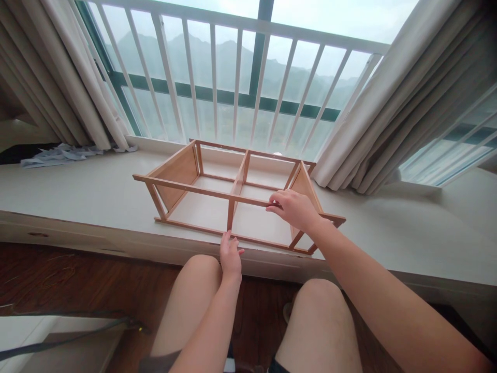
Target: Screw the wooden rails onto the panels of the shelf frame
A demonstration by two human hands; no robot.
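A wooden shelf frame [186, 189] lies on its side along the white window ledge [97, 191]. Thin rails join its end panels, and a middle panel [241, 173] divides it. My right hand [293, 207] is closed around the upper near rail, right of the middle, thumb and fingers on either side of the wood. Lower down, my left hand [232, 254] has its fingers stretched toward the bottom near rail, where the middle upright meets it. The fingertips are at or very near the wood; whether they press on it I cannot tell.
White railing bars [215, 77] stand behind the frame, before the window. Grey curtains [373, 124] hang at both sides. Crumpled white paper or cloth [64, 154] lies on the ledge at left. My knees are below the ledge edge. A strap [77, 331] crosses a white object at lower left.
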